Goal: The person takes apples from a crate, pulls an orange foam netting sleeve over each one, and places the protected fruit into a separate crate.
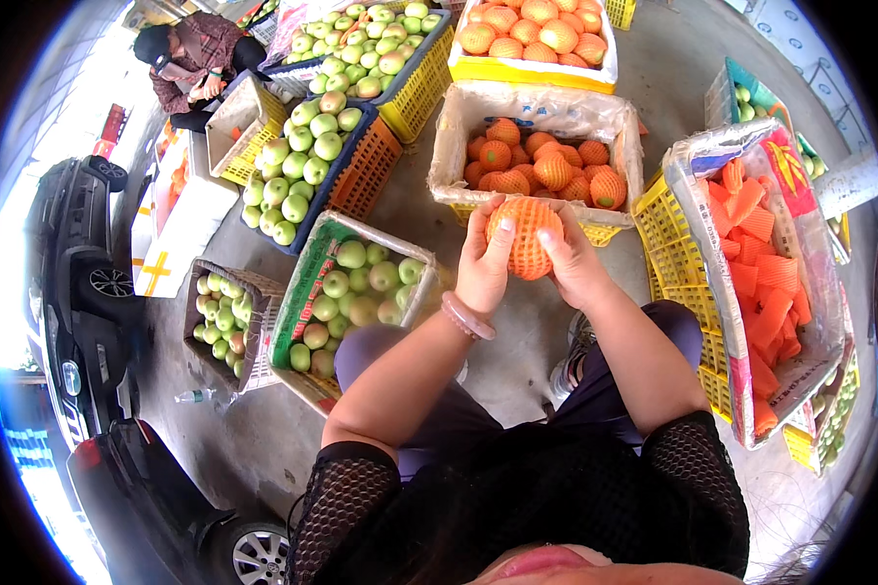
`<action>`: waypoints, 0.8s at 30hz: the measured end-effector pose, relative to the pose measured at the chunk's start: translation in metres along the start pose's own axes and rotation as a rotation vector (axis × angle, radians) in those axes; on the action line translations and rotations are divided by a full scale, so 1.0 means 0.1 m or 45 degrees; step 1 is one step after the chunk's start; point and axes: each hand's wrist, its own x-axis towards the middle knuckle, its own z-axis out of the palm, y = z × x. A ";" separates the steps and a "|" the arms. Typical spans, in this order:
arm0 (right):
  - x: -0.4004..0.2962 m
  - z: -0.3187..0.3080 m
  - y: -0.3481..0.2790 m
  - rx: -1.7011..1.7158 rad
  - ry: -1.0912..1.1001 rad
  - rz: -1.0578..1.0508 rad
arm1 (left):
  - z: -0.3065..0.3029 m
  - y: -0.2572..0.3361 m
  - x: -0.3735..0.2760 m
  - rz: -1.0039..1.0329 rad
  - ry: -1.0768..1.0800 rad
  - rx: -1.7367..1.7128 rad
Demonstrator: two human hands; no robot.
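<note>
Between both hands I hold a fruit in an orange foam net sleeve (525, 238), up in front of my knees. My left hand (485, 256) grips its left side with the thumb on the net; a pale bangle and a beaded bracelet circle that wrist. On the other side my right hand (574, 256) grips it too, thumb on the front. The net covers the fruit, so its skin is mostly hidden. Just beyond, a lined crate (443, 172) holds several netted fruits (552, 170). To my right, a lined yellow crate (677, 292) contains loose orange foam net sleeves (761, 278).
Green apples (351, 254) fill a lined crate (423, 281) by my left knee. More apple crates (351, 179) stand beyond it. Netted fruits fill a white foam box (607, 66) at the back. A seated person (197, 58) works at far left, near parked cars (95, 307). A plastic bottle (194, 395) lies on the floor.
</note>
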 end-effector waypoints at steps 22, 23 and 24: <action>0.80 -1.13 0.20 0.498 1.216 0.341 | -0.24 -0.02 0.17 -0.237 0.321 0.405; 0.81 -1.14 0.18 0.533 1.285 0.326 | -0.23 -0.01 0.18 -0.238 0.295 0.400; 0.81 -1.07 0.15 0.521 1.190 0.284 | -0.25 -0.01 0.17 -0.238 0.294 0.404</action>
